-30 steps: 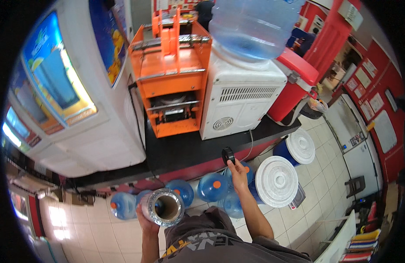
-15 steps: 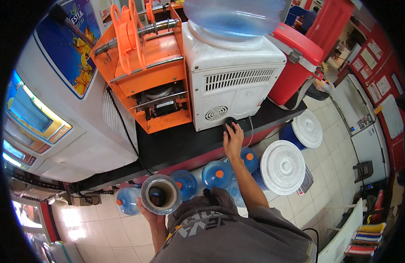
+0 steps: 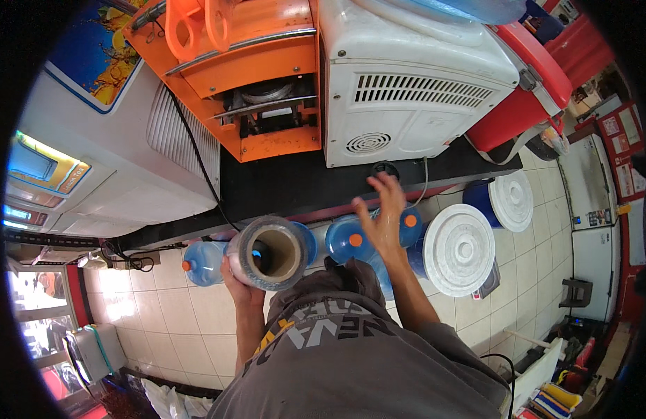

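Note:
My left hand (image 3: 244, 285) is closed around the lower left side of a thick roll of clear plastic film (image 3: 289, 260) with a brown cardboard core. Inside the core sits a dark round piece (image 3: 261, 257); what it is I cannot make out. My right hand (image 3: 384, 222) is held in front of the black counter edge, thumb and fingers apart, nothing in it. Its fingertips are close to a black round piece (image 3: 384, 169) at the foot of the white water dispenser (image 3: 407, 126); whether they touch it I cannot tell.
An orange machine (image 3: 281, 143) with a wheel on top stands on the black counter (image 3: 288, 185), beside a drink dispenser (image 3: 127, 174). Blue water jugs (image 3: 345, 239) and white-lidded drums (image 3: 459, 250) stand on the floor. A red cooler box (image 3: 504, 122) is at the right.
My right hand has drawn back from the black round piece and its fingers have spread. The roll stays in my left hand, tilted a little differently. The view has shifted, so the counter appears higher.

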`<state>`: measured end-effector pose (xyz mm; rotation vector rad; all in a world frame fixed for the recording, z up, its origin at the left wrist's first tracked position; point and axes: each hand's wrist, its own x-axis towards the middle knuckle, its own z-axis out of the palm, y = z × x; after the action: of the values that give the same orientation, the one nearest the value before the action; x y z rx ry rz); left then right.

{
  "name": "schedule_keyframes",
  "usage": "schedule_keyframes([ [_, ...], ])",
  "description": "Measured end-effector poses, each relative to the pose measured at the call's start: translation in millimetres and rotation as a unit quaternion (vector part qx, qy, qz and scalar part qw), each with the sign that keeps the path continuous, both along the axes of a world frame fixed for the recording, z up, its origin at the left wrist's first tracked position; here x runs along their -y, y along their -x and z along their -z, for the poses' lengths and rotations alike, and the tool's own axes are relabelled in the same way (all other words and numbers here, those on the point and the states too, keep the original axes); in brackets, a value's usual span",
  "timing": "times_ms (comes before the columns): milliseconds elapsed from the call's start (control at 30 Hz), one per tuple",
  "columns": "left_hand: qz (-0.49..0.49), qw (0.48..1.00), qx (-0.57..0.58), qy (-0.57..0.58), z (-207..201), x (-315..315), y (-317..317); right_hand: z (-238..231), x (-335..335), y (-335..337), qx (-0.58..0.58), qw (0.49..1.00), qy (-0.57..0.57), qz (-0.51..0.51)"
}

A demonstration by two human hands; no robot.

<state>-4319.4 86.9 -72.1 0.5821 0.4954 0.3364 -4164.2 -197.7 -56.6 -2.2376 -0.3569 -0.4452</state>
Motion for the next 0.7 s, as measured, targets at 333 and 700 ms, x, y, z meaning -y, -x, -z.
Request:
schedule_keyframes([
  [333, 0.059, 0.989, -0.021, -0.133, -31.5, 47.6, -27.9, -52.2, -22.2, 48.4, -0.381, 0.821, -0.317, -0.284],
  [700, 0.228, 0.802, -0.013, -0.552, -183.8, 64.5, -51.8, -15.3, 2.3, 75.3, -0.326, 0.614, -0.686, -0.214],
])
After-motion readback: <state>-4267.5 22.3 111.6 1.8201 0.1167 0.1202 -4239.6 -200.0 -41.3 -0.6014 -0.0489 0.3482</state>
